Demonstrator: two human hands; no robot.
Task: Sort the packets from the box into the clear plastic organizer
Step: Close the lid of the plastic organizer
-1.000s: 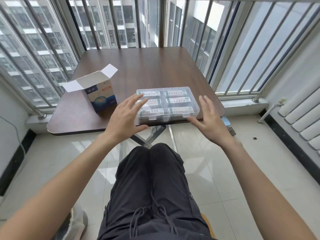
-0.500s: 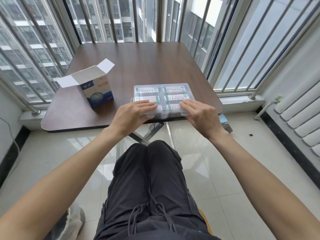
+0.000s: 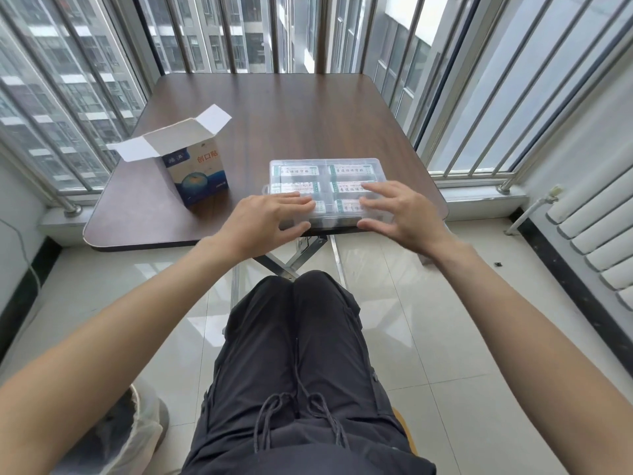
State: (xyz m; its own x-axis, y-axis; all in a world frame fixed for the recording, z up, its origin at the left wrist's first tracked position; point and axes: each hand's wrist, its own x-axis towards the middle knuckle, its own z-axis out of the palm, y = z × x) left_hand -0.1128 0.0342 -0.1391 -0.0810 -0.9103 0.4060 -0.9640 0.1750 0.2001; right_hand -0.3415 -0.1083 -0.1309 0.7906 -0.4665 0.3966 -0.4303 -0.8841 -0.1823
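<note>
The clear plastic organizer (image 3: 325,164) lies at the near edge of the brown table (image 3: 274,108), its lid down, with green-and-white packets (image 3: 299,171) visible in its compartments. My left hand (image 3: 267,217) lies flat on the lid's near left part, thumb against the front wall. On the near right part rests my right hand (image 3: 397,210), fingers straight and spread, thumb at the front edge. The blue-and-white box (image 3: 202,176) stands to the left with its top flaps open; I cannot see inside it.
Metal window bars surround the table on the left, far and right sides. A white radiator (image 3: 599,234) is on the right wall. My black-trousered legs (image 3: 301,354) are under the table's near edge, above the tiled floor.
Both hands came down from hovering beside the organizer onto its lid. Since half a second ago the right hand's fingers have spread wider on the lid.
</note>
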